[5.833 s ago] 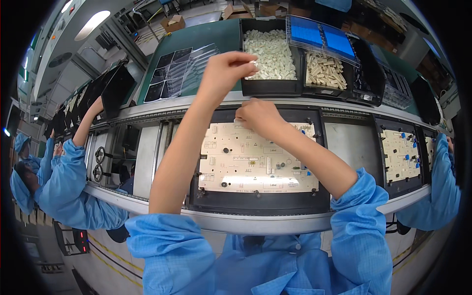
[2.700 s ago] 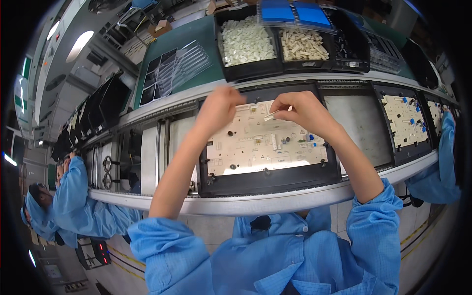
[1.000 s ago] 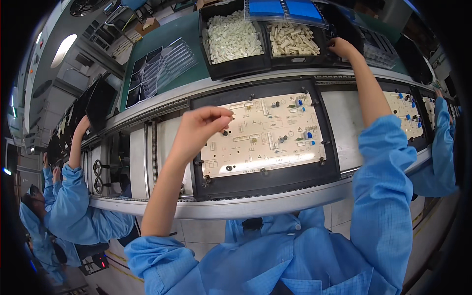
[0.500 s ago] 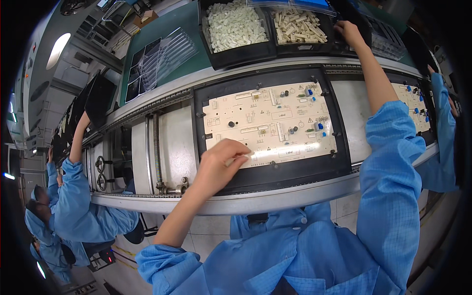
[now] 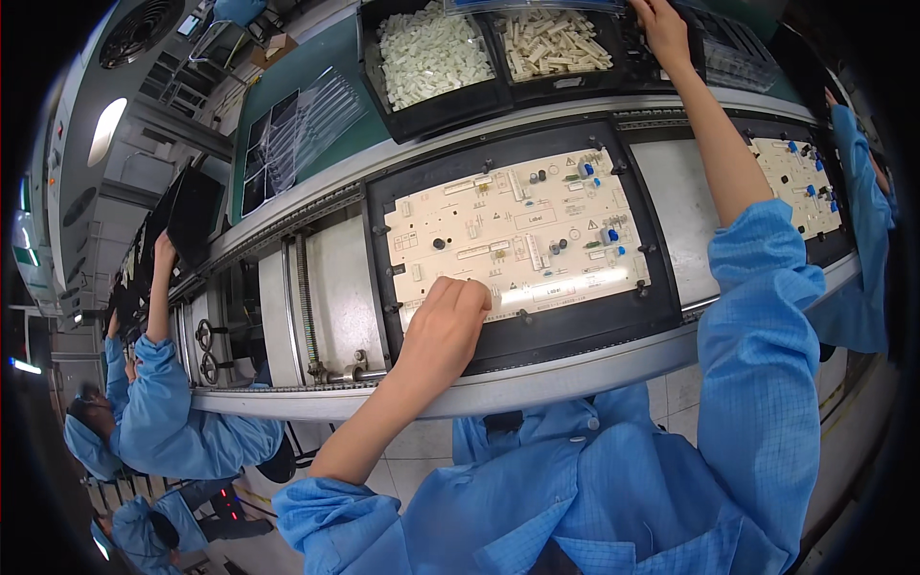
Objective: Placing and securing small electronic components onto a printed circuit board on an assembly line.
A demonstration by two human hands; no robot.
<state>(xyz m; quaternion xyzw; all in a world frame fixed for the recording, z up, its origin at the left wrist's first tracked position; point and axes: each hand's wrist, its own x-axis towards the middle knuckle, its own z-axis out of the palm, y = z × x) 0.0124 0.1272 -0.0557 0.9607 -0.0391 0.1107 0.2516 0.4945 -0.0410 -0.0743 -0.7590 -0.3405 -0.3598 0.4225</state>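
The left hand (image 5: 443, 326) lies knuckles-up, fingers curled together, on the near-left corner of the cream circuit board (image 5: 516, 235), apparently pressing it flat; whether anything is pinched beneath I cannot tell. The board sits framed in a black carrier tray (image 5: 537, 335) on the conveyor line (image 5: 316, 287), which keeps it square and within reach. The right hand (image 5: 661, 29) stretches far up to the black bin of tan parts (image 5: 551, 43), fingers dipped at its edge, grip hidden. Beside it stands a bin of white parts (image 5: 426, 53). A second board (image 5: 800, 182) waits to the right. A co-worker's blue sleeve (image 5: 163, 402) reaches in further left.
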